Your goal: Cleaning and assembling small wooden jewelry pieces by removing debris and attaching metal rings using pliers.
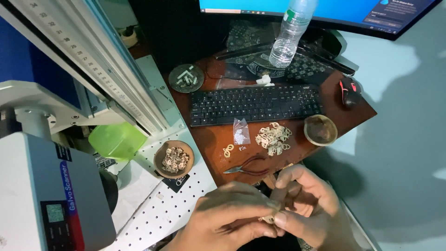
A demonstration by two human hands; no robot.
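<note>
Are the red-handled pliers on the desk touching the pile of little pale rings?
Apart. The head view shows the pliers lying nearer the hands, with a strip of bare brown desk between them and the pile of rings.

A wide monitor (325, 11) stands at the far edge of the desk, its screen lit bright blue with a dark panel in the right corner. In front of it, a clear plastic water bottle (291, 32) carries a white-and-green label (293, 14) around its upper part. Near the middle of the desk, just in front of the black keyboard (255, 103), lies a small clear plastic bag (240, 131) holding tiny pale pieces. At near left, a grey machine (51, 195) bears a red-and-blue strip label (70, 204) down its side, beside a small dark panel with a greenish display (55, 213).
</note>
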